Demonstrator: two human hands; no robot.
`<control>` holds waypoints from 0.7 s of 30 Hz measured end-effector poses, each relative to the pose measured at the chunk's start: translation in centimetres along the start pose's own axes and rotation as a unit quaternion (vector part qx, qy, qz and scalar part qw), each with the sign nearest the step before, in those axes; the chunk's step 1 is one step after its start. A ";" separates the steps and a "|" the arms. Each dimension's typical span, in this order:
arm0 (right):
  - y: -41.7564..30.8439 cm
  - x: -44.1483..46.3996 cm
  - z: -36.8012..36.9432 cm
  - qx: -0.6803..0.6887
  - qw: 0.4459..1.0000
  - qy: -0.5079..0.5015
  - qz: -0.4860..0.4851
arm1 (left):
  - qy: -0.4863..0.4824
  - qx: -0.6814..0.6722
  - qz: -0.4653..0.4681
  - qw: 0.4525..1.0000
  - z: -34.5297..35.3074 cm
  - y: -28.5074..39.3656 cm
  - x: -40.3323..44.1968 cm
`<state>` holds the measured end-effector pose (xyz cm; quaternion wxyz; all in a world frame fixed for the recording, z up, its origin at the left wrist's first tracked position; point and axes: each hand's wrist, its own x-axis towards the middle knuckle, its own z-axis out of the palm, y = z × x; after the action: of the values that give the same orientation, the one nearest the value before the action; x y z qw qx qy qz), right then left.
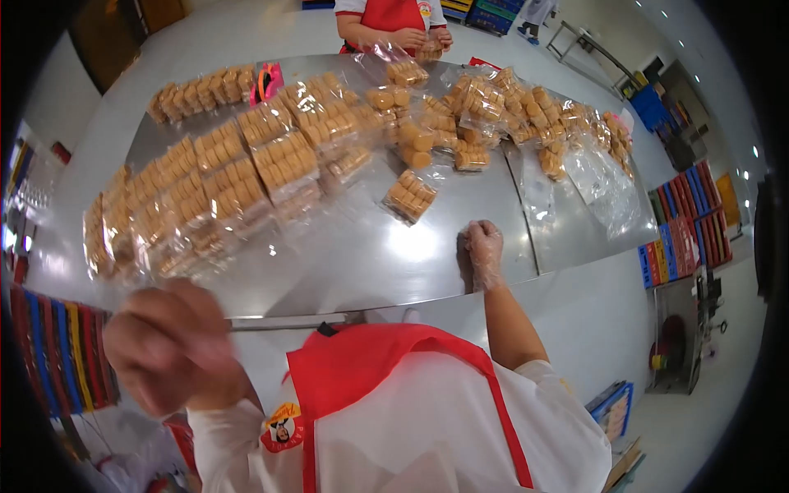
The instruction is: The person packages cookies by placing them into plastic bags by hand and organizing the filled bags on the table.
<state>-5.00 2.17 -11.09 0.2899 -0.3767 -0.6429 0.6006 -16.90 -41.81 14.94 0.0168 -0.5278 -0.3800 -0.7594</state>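
My right hand [483, 246], in a clear plastic glove, rests as a closed fist on the steel table near its front edge; nothing shows in it. My left hand [168, 341] is raised close to the camera at the lower left, smeared by motion. Its fingers look curled, but I cannot make out whether they hold anything. Beyond my right hand lies a single clear bag of round biscuits [410, 197], apart from it. Rows of bagged biscuits [234, 185] stand on the left of the table, beyond my left hand.
A loose heap of biscuit bags [485, 103] spreads over the back right of the steel table [353, 255]. Empty clear bags [604, 189] lie at the right. A pink object [269, 80] sits at the back. Across the table stands a person in a red apron [394, 25], handling a bag.
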 end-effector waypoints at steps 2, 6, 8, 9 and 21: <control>-1.0 1.5 -1.0 0.049 0.998 -0.040 0.014 | -0.199 -0.141 -0.038 0.969 5.7 -2.4 5.4; -2.3 4.6 -3.1 0.035 0.995 -0.084 0.030 | -0.161 -0.133 0.077 0.975 16.3 -5.9 8.1; -4.4 4.6 -3.8 0.062 0.990 -0.109 0.069 | -0.061 -0.092 0.082 0.990 21.3 -6.6 8.9; -4.1 5.3 -4.3 0.074 0.987 -0.124 0.065 | -0.050 -0.098 0.075 0.991 22.8 -7.3 9.4; -0.9 9.7 -7.0 0.052 0.984 -0.163 0.045 | -0.228 -0.258 0.122 0.931 23.7 -7.3 8.4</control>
<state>-4.67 14.14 -10.15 0.1726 -0.2866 -0.6321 0.6989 -5.06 -19.37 21.29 -0.1148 -0.7153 -0.0978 -0.6824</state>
